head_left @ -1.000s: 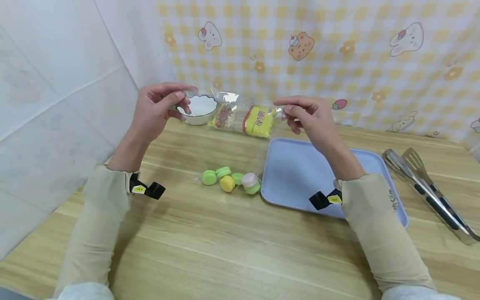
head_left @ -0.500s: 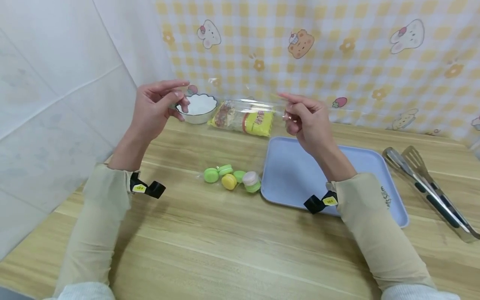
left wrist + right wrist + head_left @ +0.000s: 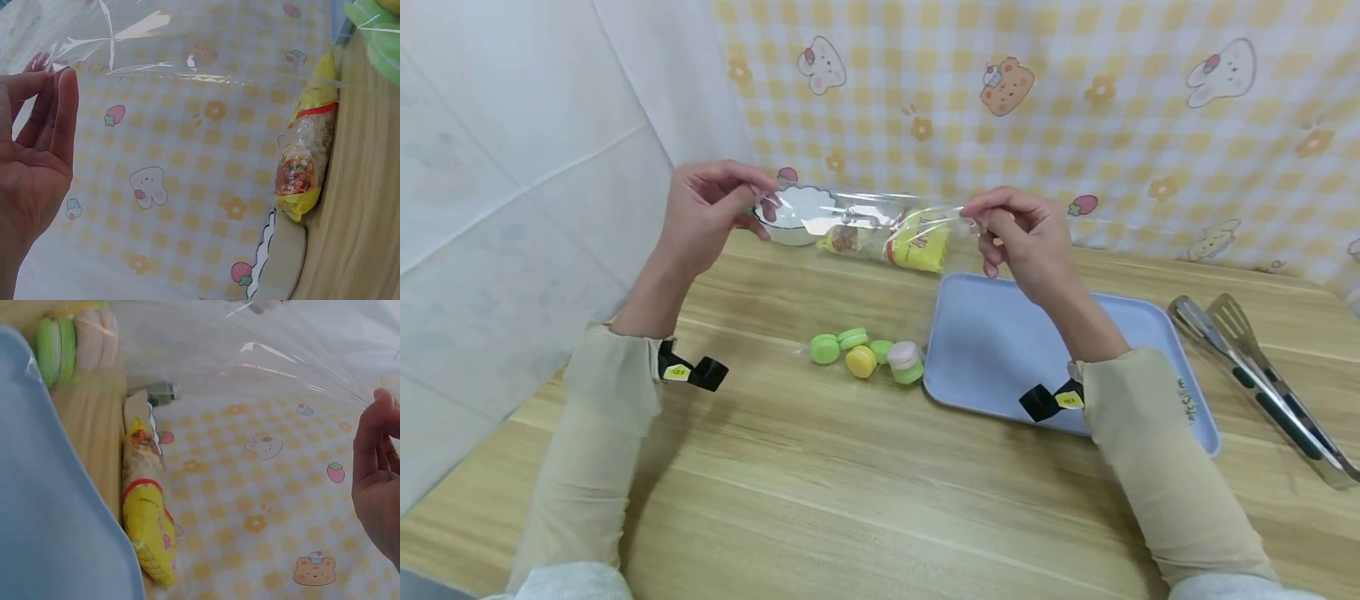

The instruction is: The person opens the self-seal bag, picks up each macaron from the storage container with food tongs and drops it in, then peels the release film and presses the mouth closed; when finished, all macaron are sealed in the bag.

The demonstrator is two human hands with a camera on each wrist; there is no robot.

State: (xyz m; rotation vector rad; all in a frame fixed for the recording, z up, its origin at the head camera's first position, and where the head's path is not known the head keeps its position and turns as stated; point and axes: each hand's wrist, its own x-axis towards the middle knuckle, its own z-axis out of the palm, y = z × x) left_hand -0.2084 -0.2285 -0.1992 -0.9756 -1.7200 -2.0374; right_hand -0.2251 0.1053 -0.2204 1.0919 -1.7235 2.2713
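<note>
A clear plastic bag (image 3: 820, 223) hangs upright between my two hands, its top edge pulled nearly straight. My left hand (image 3: 706, 218) pinches the bag's upper left corner between thumb and fingers. At the upper right corner, my right hand (image 3: 1028, 242) pinches the film the same way. Several macarons lie at the bottom of the bag by the table: green macarons (image 3: 825, 349), a yellow macaron (image 3: 861, 362) and a pale lilac one (image 3: 902, 356) against a green one. In the right wrist view, the stretched film (image 3: 281, 369) runs in creases to my fingertips.
Behind the bag lie a yellow food packet (image 3: 921, 243) and a white scalloped bowl (image 3: 797, 237). A blue tray (image 3: 985, 350) sits under my right forearm. Metal tongs (image 3: 1255, 379) and a slotted turner (image 3: 1236, 325) are at the right. A checked curtain (image 3: 1060, 50) hangs behind.
My right hand moved slightly left, then back right. Its raised index finger came down onto the film, and the bag's loose top edge is now drawn tighter. The macarons shifted slightly right.
</note>
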